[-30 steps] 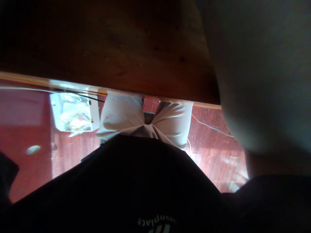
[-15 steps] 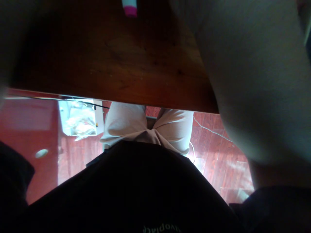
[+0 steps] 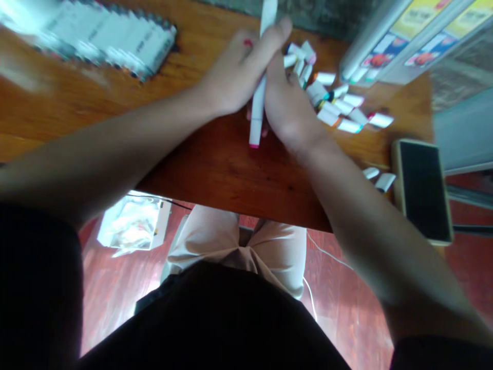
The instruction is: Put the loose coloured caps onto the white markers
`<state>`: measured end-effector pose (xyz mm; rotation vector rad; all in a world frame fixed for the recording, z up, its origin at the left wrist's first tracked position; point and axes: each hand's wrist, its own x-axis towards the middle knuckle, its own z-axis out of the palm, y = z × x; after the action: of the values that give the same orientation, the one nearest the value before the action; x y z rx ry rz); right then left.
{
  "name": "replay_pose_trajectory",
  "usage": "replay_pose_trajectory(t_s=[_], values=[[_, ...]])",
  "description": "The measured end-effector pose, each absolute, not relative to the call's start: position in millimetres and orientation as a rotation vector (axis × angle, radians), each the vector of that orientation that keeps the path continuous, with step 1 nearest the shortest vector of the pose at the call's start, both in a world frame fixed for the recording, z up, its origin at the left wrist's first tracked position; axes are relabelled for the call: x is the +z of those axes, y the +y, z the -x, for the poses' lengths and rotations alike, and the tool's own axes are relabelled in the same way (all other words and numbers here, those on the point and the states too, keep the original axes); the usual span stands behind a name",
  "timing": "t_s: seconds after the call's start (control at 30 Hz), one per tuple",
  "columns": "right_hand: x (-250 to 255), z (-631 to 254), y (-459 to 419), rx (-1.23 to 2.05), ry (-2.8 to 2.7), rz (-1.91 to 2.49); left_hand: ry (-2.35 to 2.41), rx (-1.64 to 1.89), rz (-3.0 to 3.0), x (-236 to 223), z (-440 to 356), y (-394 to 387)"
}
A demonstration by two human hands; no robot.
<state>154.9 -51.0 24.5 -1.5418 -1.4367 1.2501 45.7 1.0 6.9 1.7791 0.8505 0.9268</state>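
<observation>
Your left hand (image 3: 234, 77) and right hand (image 3: 287, 105) clasp the white marker (image 3: 258, 108) between them, upper middle of the frame; seemingly a two-handed handling step, calling next for steady pressure.

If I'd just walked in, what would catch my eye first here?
Probably the long white marker with a pink end, held upright in the picture between the left hand and the right hand, over the wooden table. Next, the scatter of short white pieces with coloured ends, just right of the hands. Then the packed row of white markers at the table's far left.
</observation>
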Motion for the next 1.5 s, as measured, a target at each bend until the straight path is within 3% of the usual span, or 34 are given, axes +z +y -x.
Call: replay_pose_trajectory(t_s=[1.1,1.5], values=[[5.2,-160.7,-54.5,1.226,-1.427,1.507,1.005,0.945,-1.934,6.6,-42.1,-10.0],[12.9,-167.5,-47.1,1.594,-1.254,1.242,0.891,0.841,-1.533,4.1,-38.8,-0.1]])
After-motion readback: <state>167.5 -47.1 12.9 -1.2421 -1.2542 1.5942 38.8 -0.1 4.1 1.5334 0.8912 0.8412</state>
